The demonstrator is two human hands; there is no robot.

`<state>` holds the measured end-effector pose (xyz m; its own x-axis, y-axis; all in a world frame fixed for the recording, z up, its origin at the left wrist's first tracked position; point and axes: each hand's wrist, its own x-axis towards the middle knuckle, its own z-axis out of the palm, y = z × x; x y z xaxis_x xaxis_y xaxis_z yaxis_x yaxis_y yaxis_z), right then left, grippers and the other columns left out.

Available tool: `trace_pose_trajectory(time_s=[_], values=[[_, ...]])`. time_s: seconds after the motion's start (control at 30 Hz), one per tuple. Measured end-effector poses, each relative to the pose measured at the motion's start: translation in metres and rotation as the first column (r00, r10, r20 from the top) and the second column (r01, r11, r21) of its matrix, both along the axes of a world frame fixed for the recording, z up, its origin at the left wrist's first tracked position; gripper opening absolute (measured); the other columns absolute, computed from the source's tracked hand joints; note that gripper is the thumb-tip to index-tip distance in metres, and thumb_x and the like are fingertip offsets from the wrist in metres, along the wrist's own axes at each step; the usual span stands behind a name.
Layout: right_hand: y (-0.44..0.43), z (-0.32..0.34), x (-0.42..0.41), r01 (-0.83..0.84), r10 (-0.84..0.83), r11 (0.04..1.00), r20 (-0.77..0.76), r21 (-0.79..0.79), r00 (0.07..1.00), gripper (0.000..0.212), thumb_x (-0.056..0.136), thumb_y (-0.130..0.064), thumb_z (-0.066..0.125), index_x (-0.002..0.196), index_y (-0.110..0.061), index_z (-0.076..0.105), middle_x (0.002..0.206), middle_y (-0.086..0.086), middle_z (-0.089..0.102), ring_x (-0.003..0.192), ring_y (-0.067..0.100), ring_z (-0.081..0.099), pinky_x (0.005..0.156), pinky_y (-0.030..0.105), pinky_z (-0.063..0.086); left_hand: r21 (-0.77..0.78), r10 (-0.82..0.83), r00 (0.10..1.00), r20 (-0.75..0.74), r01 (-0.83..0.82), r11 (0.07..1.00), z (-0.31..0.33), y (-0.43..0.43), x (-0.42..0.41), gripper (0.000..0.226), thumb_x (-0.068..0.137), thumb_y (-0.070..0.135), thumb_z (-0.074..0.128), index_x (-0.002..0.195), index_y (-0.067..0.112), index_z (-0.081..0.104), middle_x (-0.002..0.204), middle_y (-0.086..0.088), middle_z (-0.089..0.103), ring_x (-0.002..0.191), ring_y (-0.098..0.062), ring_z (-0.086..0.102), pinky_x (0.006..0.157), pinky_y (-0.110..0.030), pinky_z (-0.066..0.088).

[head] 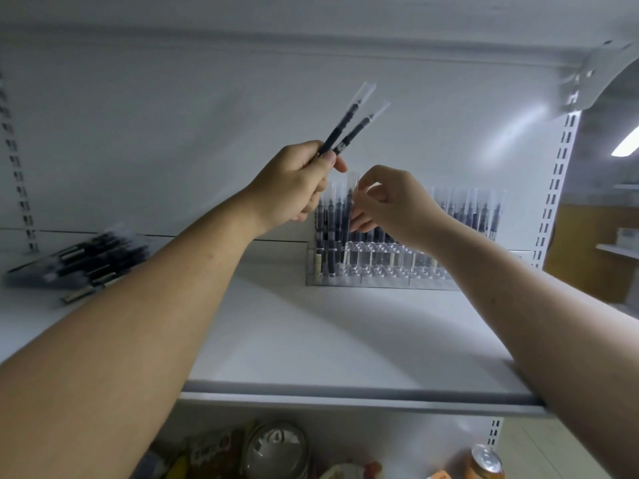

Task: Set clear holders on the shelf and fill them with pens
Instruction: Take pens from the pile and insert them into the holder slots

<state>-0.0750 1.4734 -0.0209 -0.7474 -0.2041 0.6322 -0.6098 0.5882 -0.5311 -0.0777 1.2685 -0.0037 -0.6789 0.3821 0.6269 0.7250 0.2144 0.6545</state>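
Right hand [394, 202]: thumb and fingers curled in a pinch on a single pen [350, 202], just above the left part of the clear holder [380, 271]
Single pen: long axis close to vertical; clear cap uppermost; lower end among the pens already standing, so whether it is seated cannot be told
Left hand [294, 181]: fingers closed round the lower ends of two spare pens [345, 127]; these fan upward and to the right, tilted, clear caps at the top
Deciding relation: the holder lies directly below and just beyond the right hand; the single pen's axis already agrees with the upright sockets; the right hand is the nearer one; the left hand is higher and to the left, beside it but apart
Probable step: lowering one pen into a socket, the left hand serving as reserve; a judgement only
Holder contents: stepped rows of sockets; rear rows filled with upright dark pens with clear caps; left end filled further forward; front tiers mostly open sockets
Holder position: toward the back of the shelf [311, 340], near the rear panel; seams suggest several units side by side, not certain
Loose pens [79, 261]: a blurred pile lying flat at the left of the shelf, well apart from the holder
Progress: judged partly filled
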Motion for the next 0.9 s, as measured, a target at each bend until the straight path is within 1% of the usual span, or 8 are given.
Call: trace_pose_trajectory(time_s=[0.2,0.47,0.63,0.7,0.8,0.9], values=[[0.0012,0.0005,-0.0002,0.000,0.000,1.000,0.031,0.004,1.000,0.013,0.107,-0.016,0.055,0.112,-0.005,0.060,0.084,0.011,0.078,0.075,0.021,0.079,0.071,0.039,0.067,-0.037,0.011,1.000,-0.011,-0.012,0.999,-0.0006,0.0019,-0.0003,0.028,0.114,0.023,0.040,0.113,0.004,0.060,0.069,0.000,0.035,0.052,-0.015,0.028,0.045,-0.027,0.025],[-0.0049,0.0001,-0.0009,0.023,-0.023,0.999,-0.002,0.041,1.000,0.014,0.108,-0.019,0.054,0.114,-0.008,0.059,0.084,0.009,0.078,0.071,0.016,0.078,0.067,0.032,0.066,-0.075,-0.001,0.999,-0.032,-0.002,0.997,-0.0008,0.0010,-0.0007,0.028,0.114,0.024,0.042,0.111,0.005,0.062,0.067,0.001,0.041,0.049,-0.015,0.032,0.043,-0.026,0.029],[-0.0068,0.0009,-0.0021,0.040,-0.041,0.999,0.022,0.037,0.999,0.015,0.108,-0.019,0.053,0.116,-0.007,0.059,0.084,0.009,0.078,0.071,0.016,0.078,0.067,0.032,0.066,-0.076,-0.013,1.000,-0.026,0.011,0.997,-0.0011,0.0014,-0.0003,0.028,0.114,0.024,0.041,0.110,0.006,0.062,0.065,0.002,0.041,0.049,-0.015,0.031,0.044,-0.027,0.029],[-0.0068,0.0002,-0.0024,0.047,-0.049,0.998,0.048,0.042,0.998,0.014,0.108,-0.017,0.053,0.115,-0.007,0.060,0.084,0.010,0.078,0.070,0.017,0.078,0.067,0.034,0.066,-0.078,-0.008,1.000,-0.023,0.007,0.997,-0.0014,0.0018,-0.0002,0.028,0.114,0.024,0.041,0.110,0.006,0.062,0.065,0.002,0.041,0.049,-0.015,0.031,0.044,-0.027,0.028],[-0.0076,-0.0036,-0.0029,0.056,-0.065,0.994,0.092,0.093,0.994,0.012,0.107,-0.015,0.055,0.112,-0.007,0.062,0.083,0.010,0.078,0.070,0.017,0.078,0.070,0.039,0.066,-0.084,-0.004,1.000,-0.027,0.002,0.996,-0.0018,0.0018,-0.0004,0.029,0.114,0.025,0.041,0.109,0.006,0.063,0.064,0.003,0.042,0.049,-0.014,0.032,0.044,-0.027,0.029],[-0.0049,-0.0026,-0.0029,0.083,-0.095,0.989,0.096,0.126,0.991,0.009,0.103,-0.020,0.062,0.101,-0.012,0.067,0.077,0.005,0.079,0.070,0.020,0.078,0.075,0.049,0.066,-0.091,0.000,0.999,-0.036,-0.003,0.996,-0.0015,0.0011,-0.0010,0.030,0.113,0.025,0.042,0.111,0.004,0.062,0.063,0.004,0.043,0.048,-0.014,0.034,0.044,-0.027,0.030]])
